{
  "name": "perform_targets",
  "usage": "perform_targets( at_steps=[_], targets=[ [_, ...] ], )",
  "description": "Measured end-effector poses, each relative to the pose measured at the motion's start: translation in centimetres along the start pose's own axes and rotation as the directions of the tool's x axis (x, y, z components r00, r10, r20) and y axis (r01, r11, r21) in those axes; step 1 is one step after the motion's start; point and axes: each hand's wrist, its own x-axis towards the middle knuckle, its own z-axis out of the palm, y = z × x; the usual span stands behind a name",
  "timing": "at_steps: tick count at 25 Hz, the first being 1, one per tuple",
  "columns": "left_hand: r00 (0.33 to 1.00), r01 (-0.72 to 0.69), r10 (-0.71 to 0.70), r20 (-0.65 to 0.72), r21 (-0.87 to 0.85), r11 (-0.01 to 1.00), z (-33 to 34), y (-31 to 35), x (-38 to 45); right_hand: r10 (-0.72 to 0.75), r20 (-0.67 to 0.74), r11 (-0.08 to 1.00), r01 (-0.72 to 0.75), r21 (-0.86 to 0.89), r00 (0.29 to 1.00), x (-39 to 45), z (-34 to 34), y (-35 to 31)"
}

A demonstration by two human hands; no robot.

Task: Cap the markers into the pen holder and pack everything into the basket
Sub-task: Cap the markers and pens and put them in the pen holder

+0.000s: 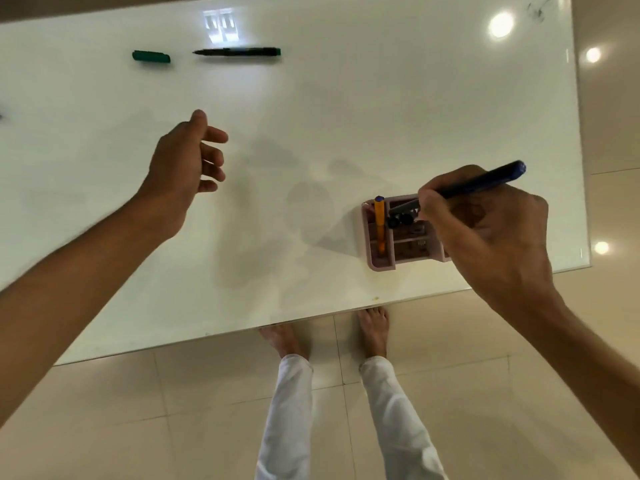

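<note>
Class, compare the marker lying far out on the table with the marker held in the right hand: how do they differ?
The black marker lies flat on the white table, untouched; the blue marker is tilted, gripped by the right hand over the pink pen holder. The black marker shows a bare tip, with a green cap lying apart beside it; the blue marker's upper end is rounded blue. Both are slim and dark.

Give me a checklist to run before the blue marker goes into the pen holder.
1. Right hand grips the blue marker: ok.
2. Blue marker capped: ok, blue cap on its upper end.
3. Pen holder upright on the table: ok.
4. Free compartment under the marker tip: cannot tell, the hand hides it.
5. Left hand empty for the green cap: ok.
6. Black marker capped: not ok, tip bare.
</note>
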Motion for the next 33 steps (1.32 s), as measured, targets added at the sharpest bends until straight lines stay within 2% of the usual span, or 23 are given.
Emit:
perform_targets(
  at_steps=[2,3,4,5,6,7,8,9,11,12,16,17,19,22,25,27,29,33],
  targets=[
    [0.99,-0.092,0.101,-0.101,0.087,0.992,0.0,-0.6,0.2,-0.095,-0.021,0.995,0.095,-0.014,0.995,-0.6,0.0,0.0],
    [0.961,-0.191,0.224,-0.163,0.199,0.961,0.0,-0.9,0.5,-0.14,0.006,0.989,0.14,-0.037,0.99,-0.7,0.1,-0.1],
    [0.897,-0.309,0.4,-0.191,0.378,0.873,0.1,-1.0,1.4,-0.179,0.055,0.98,0.183,-0.078,0.982,-0.8,0.4,0.0],
    [0.807,-0.4,0.571,-0.149,0.572,0.716,0.3,-0.6,3.1,-0.207,0.116,0.968,0.221,-0.122,0.971,-0.9,0.8,0.2],
    [0.737,-0.451,0.673,-0.056,0.702,0.552,0.7,0.4,5.5,-0.219,0.179,0.957,0.247,-0.153,0.959,-1.2,1.4,0.7],
    [0.712,-0.472,0.7,0.052,0.774,0.422,1.3,2.0,8.8,-0.221,0.227,0.951,0.261,-0.166,0.948,-1.6,2.0,1.4],
    [0.721,-0.478,0.679,0.139,0.809,0.342,1.9,4.3,12.4,-0.22,0.26,0.946,0.271,-0.176,0.94,-1.6,2.8,1.9],
    [0.765,-0.476,0.611,0.204,0.818,0.322,3.1,6.5,15.5,-0.214,0.282,0.945,0.271,-0.181,0.935,-1.8,3.3,2.4],
    [0.819,-0.449,0.523,0.237,0.832,0.327,5.6,8.2,19.5,-0.207,0.328,0.947,0.273,-0.171,0.922,-2.2,4.1,3.5],
    [0.812,-0.44,0.543,0.216,0.837,0.326,6.4,7.9,20.6,-0.202,0.343,0.949,0.27,-0.162,0.917,-2.3,4.3,3.9],
    [0.659,-0.568,0.725,0.2,0.764,0.306,5.5,6.8,21.7,-0.175,0.289,0.955,0.233,-0.181,0.941,-2.3,4.9,4.9],
    [0.637,-0.61,0.748,0.185,0.714,0.343,5.1,6.9,21.9,-0.16,0.272,0.959,0.215,-0.184,0.949,-2.3,4.8,5.0],
    [0.65,-0.644,0.752,0.107,0.603,0.471,5.4,6.6,21.7,-0.133,0.258,0.964,0.185,-0.191,0.957,-2.3,4.9,5.2],
    [0.618,-0.668,0.786,-0.022,0.513,0.539,7.0,5.5,20.9,-0.127,0.258,0.954,0.189,-0.233,0.958,-2.3,5.1,5.3],
    [0.549,-0.639,0.836,-0.011,0.639,0.428,7.9,3.8,18.8,-0.111,0.245,0.946,0.178,-0.27,0.963,-2.5,5.4,5.6],
    [0.555,-0.59,0.83,0.056,0.73,0.345,8.5,2.7,16.3,-0.098,0.203,0.949,0.153,-0.276,0.974,-2.7,5.0,5.2],
    [0.575,-0.589,0.814,0.08,0.732,0.344,8.5,1.5,12.3,-0.099,0.137,0.94,0.138,-0.311,0.986,-2.9,4.2,4.3],
    [0.737,-0.63,0.666,0.116,0.472,0.616,7.1,-1.7,4.4,-0.21,0.024,0.907,0.204,-0.369,0.977,-2.1,1.2,2.4]
  ],
)
